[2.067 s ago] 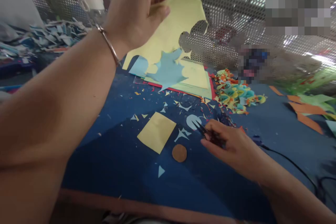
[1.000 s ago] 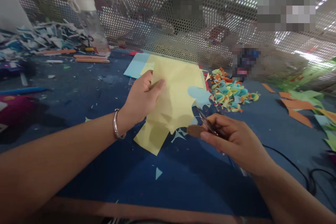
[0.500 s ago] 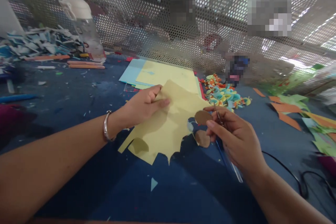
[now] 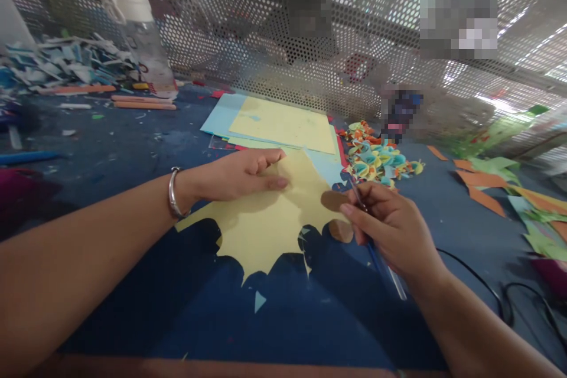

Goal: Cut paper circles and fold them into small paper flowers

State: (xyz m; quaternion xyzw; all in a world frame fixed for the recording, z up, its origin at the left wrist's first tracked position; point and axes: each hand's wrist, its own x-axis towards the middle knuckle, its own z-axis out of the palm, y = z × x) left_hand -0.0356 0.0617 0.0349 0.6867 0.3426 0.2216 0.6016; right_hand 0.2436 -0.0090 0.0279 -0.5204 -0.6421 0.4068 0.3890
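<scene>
- Far left and behind the scalloped pale-yellow paper sheet [image 4: 261, 224] stands one clear plastic bottle with a white lid [image 4: 148, 50]; two slim orange sticks [image 4: 144, 106] lie before it.
- At the sheet's upper left edge, the left hand [image 4: 234, 174] pinches it between thumb and fingers, above the blue table [image 4: 186, 319].
- The sheet looks part cut: at least four round bites line its lower edge, while its middle is whole.
- Below it lies one light-blue paper triangle [image 4: 260, 302].
- By its right edge show two round brown discs [image 4: 333, 201]; how the lower one rests, I cannot tell.
- Just right of the sheet, the right hand [image 4: 385, 227] grips one slim metal tool [image 4: 357, 194], seemingly scissors, blade spread unclear.
</scene>
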